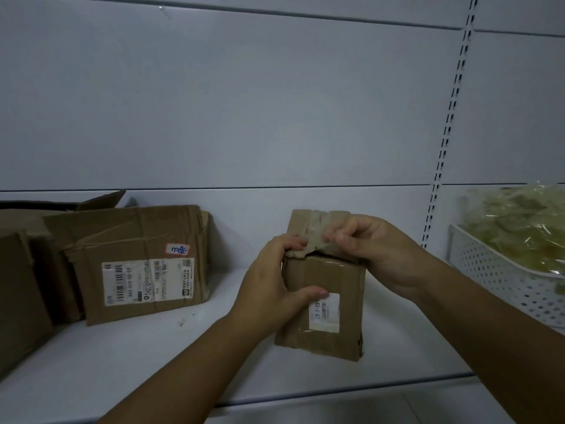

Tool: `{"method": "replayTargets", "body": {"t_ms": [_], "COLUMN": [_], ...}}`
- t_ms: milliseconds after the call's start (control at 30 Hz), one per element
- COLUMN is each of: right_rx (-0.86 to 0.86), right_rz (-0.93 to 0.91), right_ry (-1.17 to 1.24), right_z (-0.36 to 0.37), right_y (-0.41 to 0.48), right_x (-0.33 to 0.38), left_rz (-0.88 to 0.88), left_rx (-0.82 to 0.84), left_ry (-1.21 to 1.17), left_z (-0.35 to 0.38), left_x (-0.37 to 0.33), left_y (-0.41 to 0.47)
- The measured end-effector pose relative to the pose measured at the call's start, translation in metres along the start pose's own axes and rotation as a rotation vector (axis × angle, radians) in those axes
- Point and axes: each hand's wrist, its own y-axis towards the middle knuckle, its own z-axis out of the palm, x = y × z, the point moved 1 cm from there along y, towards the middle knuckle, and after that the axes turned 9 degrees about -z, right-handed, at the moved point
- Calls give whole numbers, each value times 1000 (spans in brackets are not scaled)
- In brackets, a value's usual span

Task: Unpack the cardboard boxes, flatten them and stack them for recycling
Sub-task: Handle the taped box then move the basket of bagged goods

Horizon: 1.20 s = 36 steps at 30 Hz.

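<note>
A small brown cardboard box (324, 304) with a white label on its front stands on the white shelf (153, 356), a little right of centre. My left hand (269, 286) grips its left side, thumb pressed on the front near the label. My right hand (376, 249) pinches the taped top flap (315, 228), which is lifted up and back from the box's top edge. The inside of the box is hidden.
Several flattened and crumpled cardboard boxes (134, 261) lean against the back panel at the left, one with a shipping label. A white perforated basket (501, 276) with plastic-wrapped goods stands at the right. The shelf's front edge runs below the box.
</note>
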Motion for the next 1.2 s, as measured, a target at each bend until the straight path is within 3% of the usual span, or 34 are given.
{"method": "replayTargets", "body": {"t_ms": [133,433,567,733,800,900,967,1200], "right_rx": [-80,-427,-399,-390,-292,-7,65,-259], "right_rz": [20,36,70,94,108,102,82,-7], "right_ry": [33,-203,-341,-423,-543,-655,-683,-503], "right_z": [2,26,28,29,28,25,19,12], "right_y": [3,10,12,26,32,38,40,42], "right_x": [0,-4,-1,10,14,19,14,-19], "left_rz": [16,78,257,237,274,307,305,289], "left_rx": [9,7,-134,-21,15,26,24,-61], "left_ry": [2,144,318,415,444,511,514,497], "left_z": [-2,-5,1,-5,-11,-18,-18,-11], "left_x": [-2,-10,-19,-23,-22,-18,-15,-21], "left_y": [1,-2,-16,-17,-15,-15,-18,-21]}}
